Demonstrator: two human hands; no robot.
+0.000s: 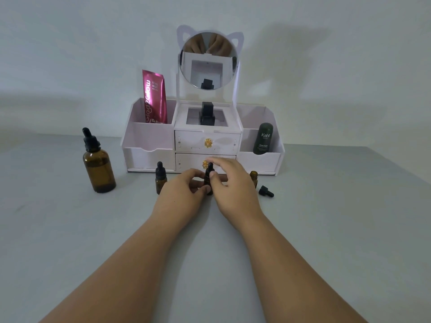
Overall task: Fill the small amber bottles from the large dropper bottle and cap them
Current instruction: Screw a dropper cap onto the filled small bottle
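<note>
The large amber dropper bottle [98, 163] stands capped at the left of the grey table. A small amber bottle [160, 179] with its black dropper cap on stands just left of my hands. My left hand [184, 194] grips the body of a second small bottle [208, 179] in the middle. My right hand [231, 183] pinches the black dropper cap on that bottle with thumb and fingers. A third small bottle [254, 178] stands open behind my right hand. Its loose black dropper cap [265, 191] lies on the table to the right.
A white vanity organiser [149, 141] with a round cat-ear mirror [208, 60] stands right behind the bottles. It holds a pink tube [155, 96], a black perfume bottle [207, 113] and a dark green roll-on [263, 138]. Its two drawers are shut.
</note>
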